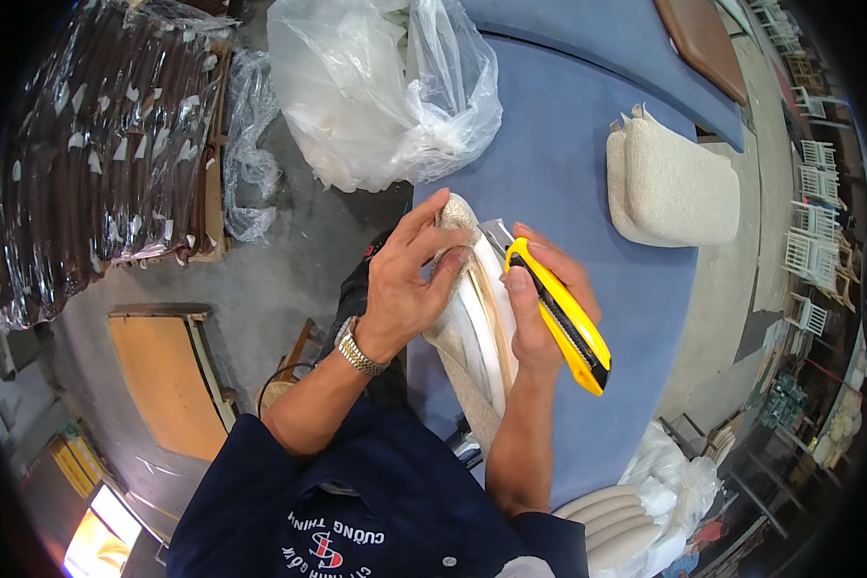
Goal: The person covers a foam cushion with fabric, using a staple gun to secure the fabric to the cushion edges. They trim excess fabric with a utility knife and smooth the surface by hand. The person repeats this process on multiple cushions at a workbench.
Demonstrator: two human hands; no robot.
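Note:
Between my hands stands a padded seat cushion (488, 328), tilted on edge, with beige fabric, white foam and a thin wooden board showing along its side. Near its top end, my left hand (409, 275) pinches the loose edge of the beige fabric (459, 209) between thumb and fingers. My right hand (547, 303) is closed around a yellow and black utility knife (561, 318). The knife's metal tip is by the cushion's upper edge, close to my left fingertips; whether the blade touches the fabric I cannot tell.
A blue-covered table (588, 337) lies beneath the work. Stacked beige cushions (679, 183) rest at its right, and clear plastic bags (385, 87) at its far left. Near its front edge are more cushions (612, 525) beside plastic. Wrapped dark brown parts (106, 144) stand on the floor at left.

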